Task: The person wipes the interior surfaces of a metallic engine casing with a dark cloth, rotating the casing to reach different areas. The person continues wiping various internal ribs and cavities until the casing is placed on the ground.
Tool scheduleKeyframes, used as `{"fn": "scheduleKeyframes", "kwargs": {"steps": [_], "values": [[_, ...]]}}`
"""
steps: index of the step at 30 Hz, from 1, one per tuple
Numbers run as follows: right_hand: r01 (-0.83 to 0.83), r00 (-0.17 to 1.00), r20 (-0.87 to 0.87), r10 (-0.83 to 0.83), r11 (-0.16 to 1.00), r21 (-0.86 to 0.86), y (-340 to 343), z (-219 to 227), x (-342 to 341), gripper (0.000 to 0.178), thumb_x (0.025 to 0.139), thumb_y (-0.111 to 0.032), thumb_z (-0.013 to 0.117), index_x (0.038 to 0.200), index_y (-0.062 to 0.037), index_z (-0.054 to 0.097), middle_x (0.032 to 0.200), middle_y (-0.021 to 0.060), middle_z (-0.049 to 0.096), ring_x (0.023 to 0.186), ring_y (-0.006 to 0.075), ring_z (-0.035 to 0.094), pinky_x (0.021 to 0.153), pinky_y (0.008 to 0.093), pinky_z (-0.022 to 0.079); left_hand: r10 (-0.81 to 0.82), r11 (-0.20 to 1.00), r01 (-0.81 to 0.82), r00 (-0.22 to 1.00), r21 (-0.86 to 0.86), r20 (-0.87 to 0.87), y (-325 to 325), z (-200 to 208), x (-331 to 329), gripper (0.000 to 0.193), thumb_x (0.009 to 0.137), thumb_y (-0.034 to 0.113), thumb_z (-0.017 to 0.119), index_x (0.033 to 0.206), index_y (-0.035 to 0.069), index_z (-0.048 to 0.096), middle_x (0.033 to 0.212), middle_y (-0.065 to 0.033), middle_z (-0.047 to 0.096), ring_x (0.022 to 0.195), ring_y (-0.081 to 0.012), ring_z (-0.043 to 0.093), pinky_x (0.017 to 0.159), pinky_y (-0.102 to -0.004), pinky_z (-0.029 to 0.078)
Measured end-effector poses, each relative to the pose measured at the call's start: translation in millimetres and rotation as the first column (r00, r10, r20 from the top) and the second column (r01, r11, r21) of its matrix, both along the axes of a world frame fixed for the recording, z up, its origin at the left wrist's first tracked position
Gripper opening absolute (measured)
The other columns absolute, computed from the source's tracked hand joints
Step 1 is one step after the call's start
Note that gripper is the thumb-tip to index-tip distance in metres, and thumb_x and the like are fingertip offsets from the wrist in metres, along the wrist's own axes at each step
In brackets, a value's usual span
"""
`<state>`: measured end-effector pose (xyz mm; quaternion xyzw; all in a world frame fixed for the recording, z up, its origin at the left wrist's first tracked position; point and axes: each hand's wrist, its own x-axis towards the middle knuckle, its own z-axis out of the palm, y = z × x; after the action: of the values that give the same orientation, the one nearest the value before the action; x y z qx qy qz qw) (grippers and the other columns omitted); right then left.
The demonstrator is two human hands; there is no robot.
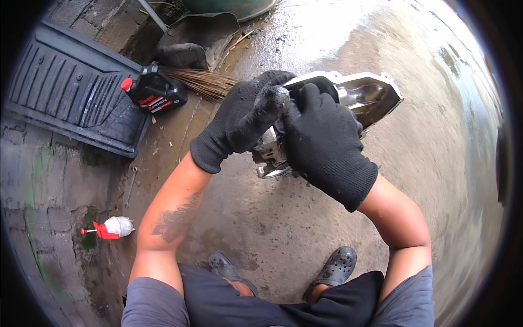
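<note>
A silvery metal engine casting [370,94], hollow with a dark, wet-looking inside, is up in front of me above the concrete floor. My left hand [248,111], in a black knit glove, is closed on its left side; the thumb's tip looks wet and shiny. Against the middle of the casting my right hand [324,141], also black-gloved, is curled into a fist with the fingers bent inward. What those fingers hold, if anything, is hidden. Below the hands pokes out the casting's lower end [272,163], with holes and a bracket-like edge.
At the left lies a black ribbed plastic tray [109,131], with a black oil jug [160,90] with a red cap beside it. Behind are a stick broom [204,82] and a dustpan [193,38]. A white-and-red spray bottle [117,227] lies near the block wall [49,212]. Wet concrete [436,180] surrounds my feet.
</note>
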<state>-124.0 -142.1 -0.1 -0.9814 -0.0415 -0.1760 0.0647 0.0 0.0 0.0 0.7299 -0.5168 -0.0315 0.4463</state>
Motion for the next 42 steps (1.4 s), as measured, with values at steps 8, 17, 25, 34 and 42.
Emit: {"fn": "scheduleKeyframes", "kwargs": {"steps": [8,17,25,34,42], "values": [[-0.359,0.917,-0.087,0.39,0.899,0.249,-31.3,10.7,23.0,0.024,0.077,-0.021,0.078,0.095,-0.0059,0.075,0.091,0.015,0.071,0.087,0.0302,0.072,0.08,0.0411,0.057,-0.024,0.996,0.024,1.0,0.082,-0.008,10.4,4.1,2.0,0.081,0.103,0.067,0.038,0.132,-0.004,0.062,0.11,-0.0215,0.072,0.102,-0.0329,0.07,0.091,-0.042,0.053],[-0.604,0.595,-0.197,0.779,0.595,0.53,-62.3,48.6,-21.4,0.033,0.082,-0.01,0.064,0.113,-0.0031,0.071,0.093,0.0152,0.072,0.072,0.0317,0.07,0.067,0.0408,0.057,-0.014,0.999,0.02,0.989,-0.04,0.147,4.4,-7.7,-5.4,0.053,0.107,0.044,0.044,0.121,-0.004,0.064,0.103,-0.0242,0.067,0.086,-0.0417,0.067,0.078,-0.044,0.054],[0.082,0.996,-0.034,-0.084,0.995,-0.057,-18.9,39.5,-30.5,0.016,0.082,-0.013,0.07,0.095,-0.0048,0.072,0.076,0.0123,0.07,0.071,0.0276,0.073,0.06,0.0411,0.056,-0.071,0.995,0.085,0.975,-0.057,0.21,4.8,-6.7,4.9,0.043,0.107,0.032,0.048,0.126,-0.004,0.061,0.112,-0.0255,0.067,0.094,-0.0427,0.067,0.082,-0.0443,0.055],[-0.114,0.989,-0.092,0.118,0.993,0.041,-9.1,20.7,3.9,0.015,0.078,-0.011,0.077,0.089,-0.0016,0.074,0.077,0.0135,0.072,0.066,0.0281,0.074,0.058,0.0397,0.059,-0.09,0.984,0.14,0.921,-0.108,0.38,3.9,-11.5,13.2,0.041,0.107,0.031,0.05,0.135,0.002,0.059,0.118,-0.0259,0.067,0.092,-0.0403,0.071,0.082,-0.0441,0.057],[-0.297,0.948,-0.09,0.305,0.95,0.096,-28.5,15.5,15.6,0.025,0.072,-0.019,0.081,0.095,-0.0085,0.077,0.08,0.0101,0.073,0.074,0.0293,0.074,0.071,0.0383,0.059,-0.108,0.988,0.135,0.949,-0.072,0.295,4.1,-8.5,14.3,0.042,0.106,0.034,0.051,0.128,0.0,0.063,0.113,-0.0252,0.067,0.089,-0.0396,0.071,0.079,-0.0431,0.058]]}}
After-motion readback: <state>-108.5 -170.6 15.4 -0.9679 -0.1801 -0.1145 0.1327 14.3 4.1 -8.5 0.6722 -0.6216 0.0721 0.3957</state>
